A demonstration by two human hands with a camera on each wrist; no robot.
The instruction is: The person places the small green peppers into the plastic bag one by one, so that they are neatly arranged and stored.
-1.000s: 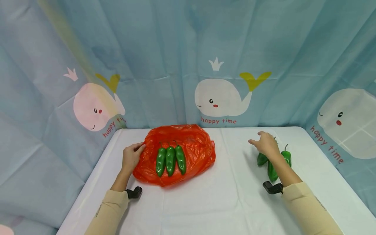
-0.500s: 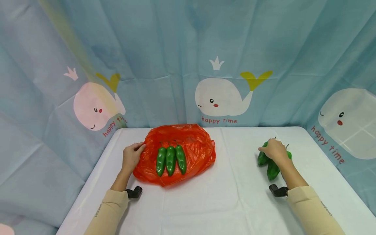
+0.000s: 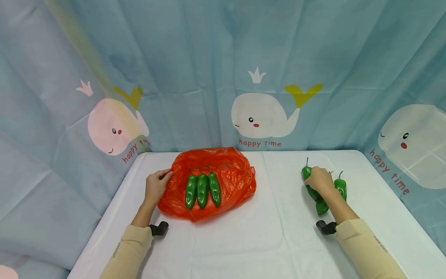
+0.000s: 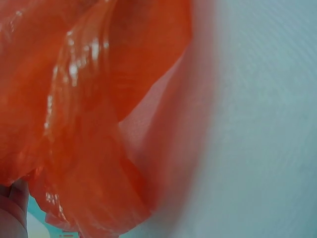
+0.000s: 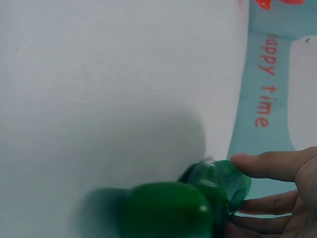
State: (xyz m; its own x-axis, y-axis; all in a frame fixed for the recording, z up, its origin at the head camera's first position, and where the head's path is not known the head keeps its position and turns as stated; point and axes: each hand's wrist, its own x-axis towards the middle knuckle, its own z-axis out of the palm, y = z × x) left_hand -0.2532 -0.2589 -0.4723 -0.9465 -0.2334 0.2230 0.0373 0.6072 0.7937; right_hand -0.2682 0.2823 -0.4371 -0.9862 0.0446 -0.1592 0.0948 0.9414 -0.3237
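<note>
Whale-print curtain (image 3: 205, 77) behind, white table (image 3: 244, 244) below: one green pepper (image 3: 306, 172), well right of the red bag (image 3: 235, 190), is pinched by the right hand (image 3: 320, 180), glossy skin risking a slip; the left hand (image 3: 155, 186) pinches the bag's thin rim, which could slump.

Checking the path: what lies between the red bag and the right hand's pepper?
The head view shows only bare white tablecloth between the bag and that pepper.
</note>
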